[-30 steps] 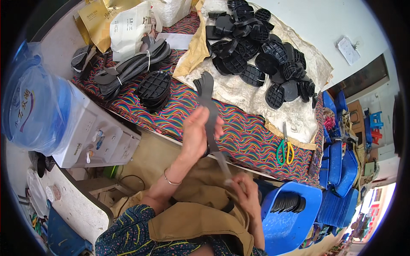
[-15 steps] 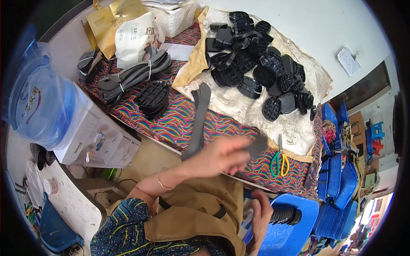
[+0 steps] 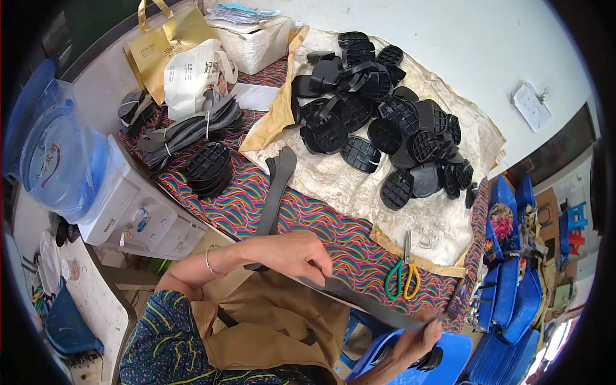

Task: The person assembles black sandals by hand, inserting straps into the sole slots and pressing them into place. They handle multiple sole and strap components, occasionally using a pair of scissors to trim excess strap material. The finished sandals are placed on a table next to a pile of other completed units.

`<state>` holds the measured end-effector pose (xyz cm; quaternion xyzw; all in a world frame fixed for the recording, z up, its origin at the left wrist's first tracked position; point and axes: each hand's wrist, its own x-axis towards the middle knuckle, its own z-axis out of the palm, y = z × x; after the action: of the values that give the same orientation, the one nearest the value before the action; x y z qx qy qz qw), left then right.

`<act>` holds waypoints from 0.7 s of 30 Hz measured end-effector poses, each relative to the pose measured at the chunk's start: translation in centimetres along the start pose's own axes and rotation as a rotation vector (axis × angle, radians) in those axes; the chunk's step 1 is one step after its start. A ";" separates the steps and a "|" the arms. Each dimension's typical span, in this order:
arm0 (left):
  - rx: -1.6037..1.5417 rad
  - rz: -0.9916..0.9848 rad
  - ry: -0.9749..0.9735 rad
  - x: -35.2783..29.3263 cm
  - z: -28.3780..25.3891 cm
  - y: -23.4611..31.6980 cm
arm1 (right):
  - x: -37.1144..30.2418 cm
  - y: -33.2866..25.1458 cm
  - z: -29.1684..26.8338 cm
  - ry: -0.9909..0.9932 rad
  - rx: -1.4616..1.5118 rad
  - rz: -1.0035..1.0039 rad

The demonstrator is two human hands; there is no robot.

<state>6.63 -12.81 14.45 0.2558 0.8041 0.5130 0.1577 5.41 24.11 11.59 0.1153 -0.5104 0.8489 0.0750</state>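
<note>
My left hand (image 3: 296,258) is over the table's near edge, fingers curled round one end of a dark grey, flat, bendy strip (image 3: 369,300). The strip runs rightward to my right hand (image 3: 418,335), which pinches its other end above a blue bin. Beyond my left hand, similar dark strips (image 3: 274,192) with wider, shaped ends lie on the patterned cloth. Scissors (image 3: 404,273) with one green and one yellow handle rest beyond the stretched strip. Farther off, black grid-patterned sole pieces (image 3: 360,154) are heaped on a pale, creased sheet (image 3: 321,173).
A stack of black sole pieces (image 3: 208,168) and a tied bundle of strips (image 3: 192,131) sit at the left, near bags (image 3: 192,77) and a water dispenser (image 3: 144,218). The blue bin (image 3: 452,359) stands low right, with black pieces inside.
My right hand has moved right and up from beside the blue bin and now grips the strip. My left hand has shifted left and down; the strip is stretched between both.
</note>
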 end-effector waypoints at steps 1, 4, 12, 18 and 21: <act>0.024 -0.021 -0.030 0.4 -0.3 0.0 | 0.3 0.0 -1.0 -0.240 0.166 0.075; 0.066 -0.068 -0.168 2.9 -1.2 0.7 | 1.2 0.9 -2.4 -0.755 0.553 0.210; 0.100 0.011 -0.088 9.2 -1.7 0.8 | 1.1 5.6 5.4 -0.781 -0.483 0.624; 0.925 -0.053 1.347 10.3 -14.9 -9.9 | -0.6 9.4 4.7 -0.406 -0.210 0.604; 0.880 -0.273 1.297 10.4 -17.9 -13.9 | -1.1 11.0 3.9 -0.313 -0.254 0.557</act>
<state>-14.59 -24.94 9.55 -0.1558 0.8887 0.1711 -0.3959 4.25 15.46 3.72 0.0900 -0.6291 0.7385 -0.2253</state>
